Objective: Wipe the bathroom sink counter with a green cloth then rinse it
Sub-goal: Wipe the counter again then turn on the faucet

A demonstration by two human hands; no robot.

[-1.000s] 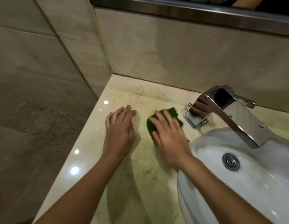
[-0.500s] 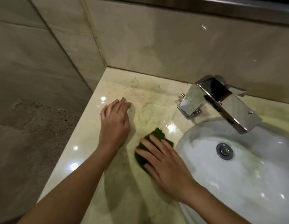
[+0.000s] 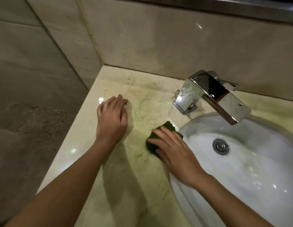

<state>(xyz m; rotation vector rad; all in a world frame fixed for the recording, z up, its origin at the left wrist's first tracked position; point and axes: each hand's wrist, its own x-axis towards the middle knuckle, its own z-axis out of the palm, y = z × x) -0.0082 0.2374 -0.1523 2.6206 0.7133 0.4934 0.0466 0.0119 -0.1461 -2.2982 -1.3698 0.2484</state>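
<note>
Currently: green cloth (image 3: 168, 127) sits on the table (image 3: 142, 102), centre of frame, just left of the sink bowl (image 3: 240, 174) rim. Right hand (image 3: 173, 154) lies on top of it and covers most of it; cloth shows above and left of the fingers. Right grip not closed: fingers straight and spread, pressing the cloth flat to the table, no pinch. Fingertips are motion-blurred.

Left hand (image 3: 112, 118) is left of centre, palm down on the table, well apart from the cloth. Left grip loose, holds nothing, fingertips touching the surface.

Table is pale stone with greenish streaks and smears, heaviest around the cloth and at the right behind the bowl. Chrome faucet (image 3: 208, 95) is at upper right, spout over the white bowl, drain (image 3: 220, 146) below it. Beige wall tiles (image 3: 159, 38) fill the top of the frame.
</note>
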